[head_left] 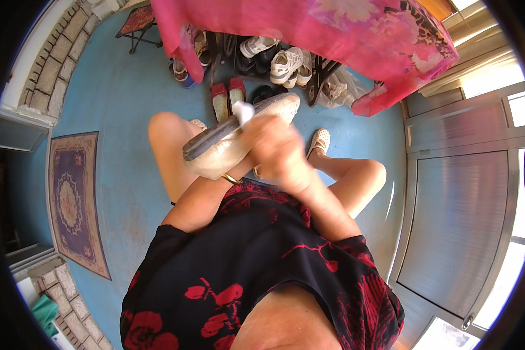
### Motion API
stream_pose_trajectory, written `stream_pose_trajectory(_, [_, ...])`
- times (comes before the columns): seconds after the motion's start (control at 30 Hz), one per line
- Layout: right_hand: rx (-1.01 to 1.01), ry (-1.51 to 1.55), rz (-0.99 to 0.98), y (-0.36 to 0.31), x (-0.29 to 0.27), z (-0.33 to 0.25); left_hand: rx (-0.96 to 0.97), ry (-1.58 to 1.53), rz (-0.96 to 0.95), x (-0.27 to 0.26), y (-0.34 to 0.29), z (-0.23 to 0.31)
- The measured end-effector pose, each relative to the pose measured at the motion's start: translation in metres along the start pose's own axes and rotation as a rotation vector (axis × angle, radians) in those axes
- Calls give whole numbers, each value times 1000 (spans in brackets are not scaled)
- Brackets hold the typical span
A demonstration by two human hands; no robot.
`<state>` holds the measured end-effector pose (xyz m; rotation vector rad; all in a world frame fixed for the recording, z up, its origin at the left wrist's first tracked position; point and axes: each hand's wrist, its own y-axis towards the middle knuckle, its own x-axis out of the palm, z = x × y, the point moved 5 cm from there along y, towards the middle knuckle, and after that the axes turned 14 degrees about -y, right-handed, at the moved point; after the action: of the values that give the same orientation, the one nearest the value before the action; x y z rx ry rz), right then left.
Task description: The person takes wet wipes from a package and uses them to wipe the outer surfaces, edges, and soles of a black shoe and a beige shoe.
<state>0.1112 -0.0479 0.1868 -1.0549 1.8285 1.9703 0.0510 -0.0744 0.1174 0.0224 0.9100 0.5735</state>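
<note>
A dirty white shoe with a dark grey stripe along its sole edge is held up at a tilt between my knees. My left forearm, with a gold bangle at the wrist, passes beneath it. The shoe hides my left hand, which supports it from behind or below. Across the shoe's side lies my right hand, smeared by motion, its fingers closed. A small white wad sticks out from its fingertips against the sole edge; the blur hides whether it is tissue or cloth.
Ahead, a pink floral cloth hangs over several pairs of shoes, including white sneakers and red shoes. A clear plastic bag lies beside them. A patterned rug is at left, a metal-framed door at right.
</note>
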Motion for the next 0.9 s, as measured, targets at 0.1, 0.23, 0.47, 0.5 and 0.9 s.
stream_pose_trajectory(0.1, [-32,28,-13,1,0,-5,4,-46,50,-1,-6,-3])
stream_pose_trajectory(0.23, [185,-113,52,-8,-9,51,-30,-9,39,1,2,-6])
stream_pose_trajectory(0.47, [-28,-32,-72,-8,8,14,-33,-87,42,1,-11,-8])
stream_pose_trajectory(0.5, [76,-51,-29,-11,3,37,-56,-67,41,0,-12,-10])
stream_pose_trajectory(0.9, [535,429,59,-5,-42,53,-398,-2146,31,48,-16,-36])
